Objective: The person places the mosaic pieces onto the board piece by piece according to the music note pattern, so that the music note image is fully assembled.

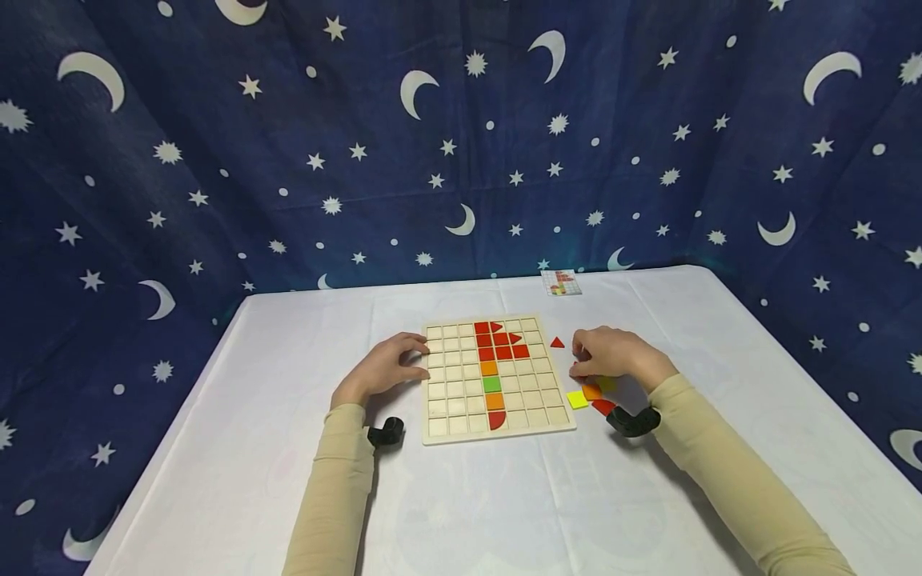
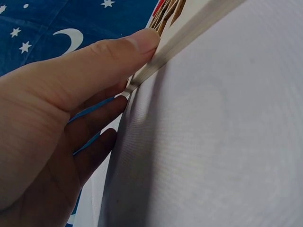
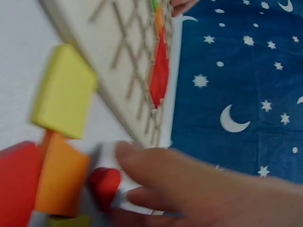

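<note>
At the left edge of a wooden grid board, my left hand rests with its thumb against the rim and its other fingers loosely spread. My right hand is bent down over loose pieces right of the board. Its thumb and fingers stand apart around a small red piece, partly hidden at the fingertips. On the board lie red squares, red triangles, orange squares, a green square and a rounded red piece.
Near the right hand lie a yellow square, an orange piece, a rounded red piece and a red triangle. A pattern card sits at the back of the white-covered table. Behind hangs a starry blue curtain.
</note>
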The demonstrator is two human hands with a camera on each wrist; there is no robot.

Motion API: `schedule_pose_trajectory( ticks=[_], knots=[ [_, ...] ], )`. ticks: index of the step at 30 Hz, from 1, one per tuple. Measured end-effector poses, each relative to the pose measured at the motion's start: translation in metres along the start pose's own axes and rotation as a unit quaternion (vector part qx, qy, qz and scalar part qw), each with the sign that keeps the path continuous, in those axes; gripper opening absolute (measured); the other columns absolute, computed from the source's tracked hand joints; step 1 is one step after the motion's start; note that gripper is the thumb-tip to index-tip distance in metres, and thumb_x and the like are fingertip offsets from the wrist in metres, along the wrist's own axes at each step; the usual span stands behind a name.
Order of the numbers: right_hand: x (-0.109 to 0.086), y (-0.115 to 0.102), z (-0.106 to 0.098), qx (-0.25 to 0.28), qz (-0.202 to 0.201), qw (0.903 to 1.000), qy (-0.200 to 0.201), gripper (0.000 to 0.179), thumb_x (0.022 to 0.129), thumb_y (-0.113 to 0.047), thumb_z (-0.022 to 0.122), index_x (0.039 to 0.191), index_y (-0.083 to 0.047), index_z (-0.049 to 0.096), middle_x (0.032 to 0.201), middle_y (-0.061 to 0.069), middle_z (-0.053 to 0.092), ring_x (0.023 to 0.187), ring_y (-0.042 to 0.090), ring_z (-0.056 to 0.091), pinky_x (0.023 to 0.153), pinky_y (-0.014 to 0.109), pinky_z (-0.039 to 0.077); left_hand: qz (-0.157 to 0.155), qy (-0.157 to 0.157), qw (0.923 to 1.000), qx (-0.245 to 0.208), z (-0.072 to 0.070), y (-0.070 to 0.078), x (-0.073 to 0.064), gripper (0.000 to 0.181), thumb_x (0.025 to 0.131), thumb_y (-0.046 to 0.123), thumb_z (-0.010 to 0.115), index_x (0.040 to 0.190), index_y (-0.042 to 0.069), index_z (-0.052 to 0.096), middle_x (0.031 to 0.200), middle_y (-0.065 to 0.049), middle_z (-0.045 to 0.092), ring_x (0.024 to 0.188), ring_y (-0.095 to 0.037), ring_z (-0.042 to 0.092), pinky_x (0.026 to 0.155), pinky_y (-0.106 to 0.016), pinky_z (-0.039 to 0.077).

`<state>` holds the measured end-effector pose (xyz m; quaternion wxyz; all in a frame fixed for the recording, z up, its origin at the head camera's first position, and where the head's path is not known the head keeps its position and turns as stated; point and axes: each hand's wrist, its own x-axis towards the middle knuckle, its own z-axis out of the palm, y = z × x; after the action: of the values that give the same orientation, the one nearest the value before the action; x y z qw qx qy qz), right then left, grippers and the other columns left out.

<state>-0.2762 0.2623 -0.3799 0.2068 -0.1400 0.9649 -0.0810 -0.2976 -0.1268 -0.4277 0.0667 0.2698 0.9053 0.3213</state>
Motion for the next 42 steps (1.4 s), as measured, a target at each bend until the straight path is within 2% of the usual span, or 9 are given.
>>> schedule_pose_trajectory(
  ticks=[5, 10, 14, 24, 28, 32, 36, 39, 42],
  knots=[
    [0.0, 0.0, 0.001, -0.015, -0.01, 0.9998, -0.011, 0.028, 0.088, -0.03, 0.072, 0.099, -0.008, 0.059, 0.08, 0.002, 0.057, 0.072, 0.018, 0.051, 0.063, 0.028, 0.045, -0.006, 0.0, 1.0, 0.002, 0.0, 0.0, -0.001, 0.044, 0.083, 0.026, 0.079, 0.12, 0.004, 0.066, 0.141, -0.013, 0.051, 0.136, -0.032, 0.041, 0.115, -0.045, 0.031],
    [0.003, -0.001, 0.003, 0.0, -0.002, 0.9999, 0.014, 0.032, 0.088, -0.029, 0.072, 0.106, -0.006, 0.06, 0.084, 0.003, 0.059, 0.076, 0.019, 0.053, 0.068, 0.033, 0.05, -0.004, 0.001, 1.0, 0.0, 0.0, -0.001, -0.002, 0.044, 0.083, 0.025, 0.079, 0.12, 0.004, 0.066, 0.141, -0.013, 0.051, 0.136, -0.032, 0.041, 0.115, -0.045, 0.031],
    [0.006, 0.001, 0.005, -0.013, -0.023, 0.9992, 0.03, 0.031, 0.087, -0.025, 0.074, 0.109, -0.007, 0.062, 0.087, 0.002, 0.059, 0.08, 0.02, 0.052, 0.075, 0.036, 0.052, -0.003, 0.005, 1.0, -0.001, 0.0, -0.003, -0.002, 0.044, 0.083, 0.025, 0.079, 0.119, 0.004, 0.066, 0.14, -0.013, 0.052, 0.135, -0.032, 0.042, 0.115, -0.044, 0.032],
    [0.003, -0.007, 0.006, -0.014, -0.034, 0.9962, 0.079, 0.029, 0.085, -0.021, 0.073, 0.106, -0.004, 0.064, 0.085, 0.003, 0.055, 0.078, 0.02, 0.051, 0.067, 0.032, 0.05, -0.004, 0.006, 1.0, -0.005, -0.001, -0.003, -0.001, 0.044, 0.083, 0.025, 0.079, 0.12, 0.004, 0.066, 0.141, -0.013, 0.051, 0.136, -0.031, 0.041, 0.115, -0.044, 0.031],
    [0.002, -0.027, 0.005, -0.005, -0.064, 0.992, 0.109, 0.034, 0.084, -0.022, 0.072, 0.111, -0.004, 0.063, 0.092, 0.004, 0.058, 0.081, 0.02, 0.053, 0.073, 0.036, 0.054, -0.003, 0.005, 1.0, -0.003, -0.001, -0.002, -0.001, 0.044, 0.083, 0.025, 0.079, 0.12, 0.004, 0.066, 0.141, -0.013, 0.051, 0.136, -0.032, 0.041, 0.115, -0.045, 0.031],
    [0.005, -0.06, 0.009, 0.007, -0.134, 0.9829, 0.126, 0.033, 0.085, -0.024, 0.071, 0.111, -0.005, 0.064, 0.098, 0.003, 0.06, 0.082, 0.017, 0.054, 0.076, 0.035, 0.054, 0.0, 0.003, 1.0, 0.0, 0.0, -0.002, -0.001, 0.044, 0.083, 0.025, 0.079, 0.121, 0.004, 0.066, 0.141, -0.013, 0.051, 0.136, -0.032, 0.041, 0.115, -0.045, 0.031],
    [0.013, -0.094, 0.019, 0.023, -0.206, 0.9699, 0.128, 0.026, 0.086, -0.023, 0.069, 0.106, -0.008, 0.065, 0.094, 0.0, 0.059, 0.078, 0.013, 0.053, 0.069, 0.028, 0.05, 0.002, 0.008, 1.0, 0.005, 0.001, -0.003, 0.0, 0.044, 0.083, 0.025, 0.079, 0.12, 0.004, 0.066, 0.14, -0.013, 0.052, 0.135, -0.032, 0.042, 0.115, -0.044, 0.031],
    [0.021, -0.116, 0.028, 0.02, -0.231, 0.9653, 0.12, 0.021, 0.086, -0.024, 0.068, 0.101, -0.011, 0.064, 0.09, -0.002, 0.056, 0.075, 0.01, 0.051, 0.064, 0.023, 0.045, 0.003, 0.009, 1.0, 0.003, 0.001, -0.003, 0.001, 0.043, 0.083, 0.024, 0.079, 0.119, 0.004, 0.066, 0.139, -0.014, 0.052, 0.135, -0.032, 0.042, 0.115, -0.044, 0.031],
    [0.028, -0.132, 0.033, 0.005, -0.232, 0.9653, 0.121, 0.018, 0.084, -0.025, 0.068, 0.096, -0.013, 0.062, 0.086, -0.003, 0.053, 0.073, 0.01, 0.05, 0.059, 0.023, 0.041, 0.005, 0.008, 1.0, 0.002, 0.001, -0.002, 0.001, 0.043, 0.083, 0.024, 0.079, 0.119, 0.004, 0.067, 0.139, -0.014, 0.053, 0.135, -0.032, 0.042, 0.115, -0.044, 0.031]
  ],
)
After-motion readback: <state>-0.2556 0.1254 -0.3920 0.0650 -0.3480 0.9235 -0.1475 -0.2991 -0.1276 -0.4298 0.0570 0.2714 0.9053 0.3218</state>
